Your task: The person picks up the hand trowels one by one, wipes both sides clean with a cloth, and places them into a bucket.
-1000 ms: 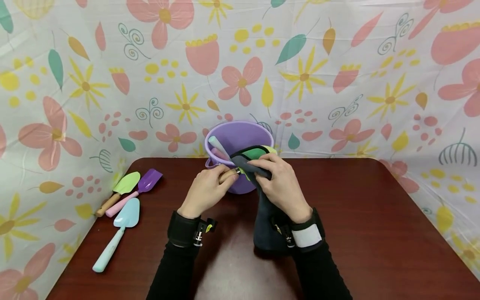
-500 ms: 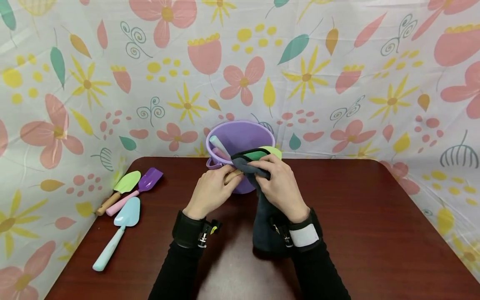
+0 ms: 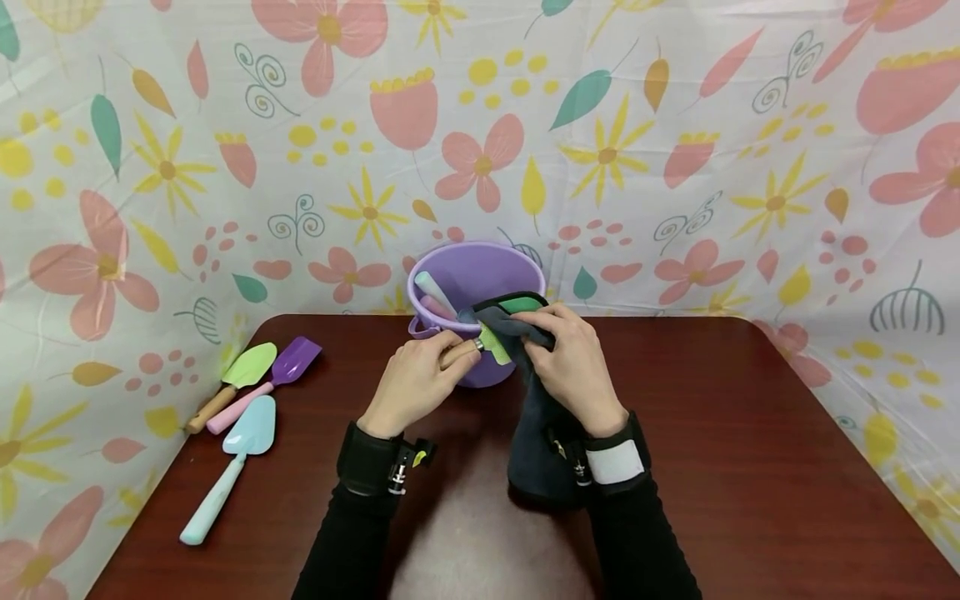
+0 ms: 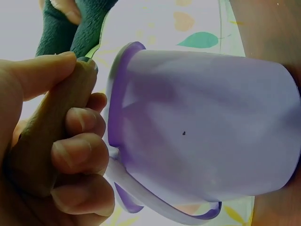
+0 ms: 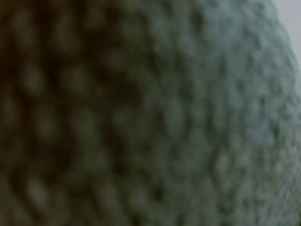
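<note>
In the head view my left hand (image 3: pixel 416 379) grips the wooden handle (image 4: pixel 51 122) of a small trowel with a lime-green blade (image 3: pixel 496 343). In the left wrist view, fingers wrap that handle with the thumb along its top. My right hand (image 3: pixel 570 362) pinches a dark grey cloth (image 3: pixel 543 425) around the blade, whose tip is hidden. A black-edged green patch (image 3: pixel 525 303) shows at the cloth's top, and its lower end hangs to the table. Blurred cloth (image 5: pixel 188 113) fills nearly the whole right wrist view.
Behind the hands stands a purple bucket (image 3: pixel 480 258) with pale blue and pink handles (image 3: pixel 437 292) sticking up inside. On the table's left lie a green trowel (image 3: pixel 251 365), a purple shovel (image 3: pixel 296 360) and a light blue trowel (image 3: pixel 251 427). A flowered curtain (image 3: pixel 480 125) hangs behind.
The trowel went rightward through the cloth until its green tip stuck out, then came back left. The lower blade now shows near the handle. The right hand has shifted slightly right.
</note>
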The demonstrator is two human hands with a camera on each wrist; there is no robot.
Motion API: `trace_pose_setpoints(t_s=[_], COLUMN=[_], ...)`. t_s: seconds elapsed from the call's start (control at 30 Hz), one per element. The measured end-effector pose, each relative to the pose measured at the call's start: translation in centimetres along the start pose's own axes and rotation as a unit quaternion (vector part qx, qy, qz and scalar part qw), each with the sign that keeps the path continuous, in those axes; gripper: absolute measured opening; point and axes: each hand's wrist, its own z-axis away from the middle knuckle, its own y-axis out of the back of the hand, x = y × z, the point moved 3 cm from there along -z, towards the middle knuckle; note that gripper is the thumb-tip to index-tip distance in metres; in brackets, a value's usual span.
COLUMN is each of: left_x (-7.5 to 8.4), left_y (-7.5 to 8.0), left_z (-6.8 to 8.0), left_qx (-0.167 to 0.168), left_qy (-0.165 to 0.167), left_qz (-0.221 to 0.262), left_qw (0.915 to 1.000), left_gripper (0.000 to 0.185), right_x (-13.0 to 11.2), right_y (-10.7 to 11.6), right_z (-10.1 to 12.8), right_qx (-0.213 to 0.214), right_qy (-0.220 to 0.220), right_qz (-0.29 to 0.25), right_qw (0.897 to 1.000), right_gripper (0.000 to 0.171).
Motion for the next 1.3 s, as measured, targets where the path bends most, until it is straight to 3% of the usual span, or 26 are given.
trace_pose_setpoints(t_s=[0.47,0.93,1.3], left_x=[-0.3,-0.2,-0.4], left_y=[0.3,0.0,0.0], left_z=[0.1,0.1,0.0], left_qx=[-0.008,-0.02,-0.014], left_qy=[0.015,0.032,0.037], left_qz=[0.016,0.026,0.022], left_qw=[0.9997,0.9989,0.999], left_gripper=[0.026,0.026,0.025], right_x=[0.8,2.2,0.2], right_y=[2.1,4.1,3.8], right_z=[0.1,0.5,0.6], right_qx=[0.051,0.075,0.053], right_qy=[-0.003,-0.035,0.015], right_qz=[0.001,-0.026,-0.05], right_qw=[0.999,0.996,0.997], right_gripper=[0.026,0.024,0.026])
